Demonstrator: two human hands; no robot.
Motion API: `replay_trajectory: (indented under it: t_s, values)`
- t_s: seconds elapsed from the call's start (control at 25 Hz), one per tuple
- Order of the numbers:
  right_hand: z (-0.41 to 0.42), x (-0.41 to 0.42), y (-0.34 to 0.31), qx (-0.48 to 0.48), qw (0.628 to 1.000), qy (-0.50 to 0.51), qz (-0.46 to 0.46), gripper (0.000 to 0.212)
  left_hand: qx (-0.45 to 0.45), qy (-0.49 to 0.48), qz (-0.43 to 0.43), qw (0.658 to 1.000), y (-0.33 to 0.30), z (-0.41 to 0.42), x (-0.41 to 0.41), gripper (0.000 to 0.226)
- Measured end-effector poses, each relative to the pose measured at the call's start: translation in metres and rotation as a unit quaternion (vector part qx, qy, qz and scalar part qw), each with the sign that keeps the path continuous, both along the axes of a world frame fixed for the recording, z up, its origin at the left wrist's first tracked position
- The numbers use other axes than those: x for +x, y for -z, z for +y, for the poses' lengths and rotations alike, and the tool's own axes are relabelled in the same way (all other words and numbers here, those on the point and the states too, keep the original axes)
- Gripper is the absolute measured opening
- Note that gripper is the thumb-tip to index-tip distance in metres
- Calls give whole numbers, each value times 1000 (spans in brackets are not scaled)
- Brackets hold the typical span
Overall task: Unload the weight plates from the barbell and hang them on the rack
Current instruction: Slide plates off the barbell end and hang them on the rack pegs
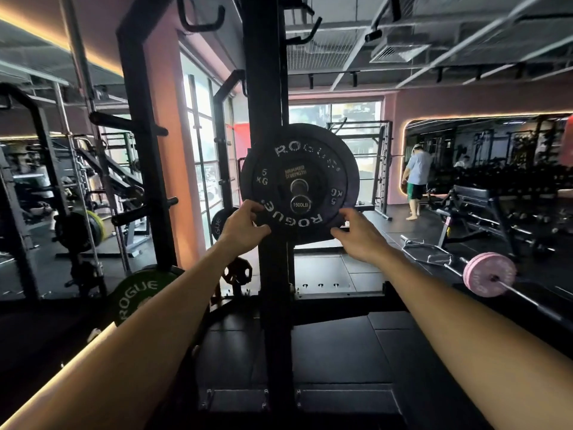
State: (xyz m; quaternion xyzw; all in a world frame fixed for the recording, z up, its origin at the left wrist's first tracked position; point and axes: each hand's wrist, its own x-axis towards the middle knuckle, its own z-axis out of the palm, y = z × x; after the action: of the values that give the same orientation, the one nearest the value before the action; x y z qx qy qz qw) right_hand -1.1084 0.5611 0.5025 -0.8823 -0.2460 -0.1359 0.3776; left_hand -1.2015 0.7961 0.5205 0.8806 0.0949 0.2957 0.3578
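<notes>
Risk: black round rubber 5 kg plate (297, 181) slides off rack peg (298, 185), since left hand (242, 226) and right hand (361, 232) only lightly grasp its lower rim.

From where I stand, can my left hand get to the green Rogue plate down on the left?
Probably yes. The left hand is up at the black plate on the rack post, and the green plate sits lower left with nothing between them.
</notes>
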Motion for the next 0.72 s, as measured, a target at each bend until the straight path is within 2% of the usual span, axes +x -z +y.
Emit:
replay_trajectory:
  t_s: [0.24, 0.52, 0.72]
  values:
    - [24, 74, -24, 36, 999, 34, -17, 46, -7, -34, -13, 999, -11, 35, 54, 39]
    - [74, 213, -35, 14, 997, 63, -49, 43, -20, -57, -20, 998, -9, 79, 188, 33]
    - [118, 296, -43, -15, 996, 73, -50, 48, -16, -63, 3, 998, -11, 100, 292, 48]
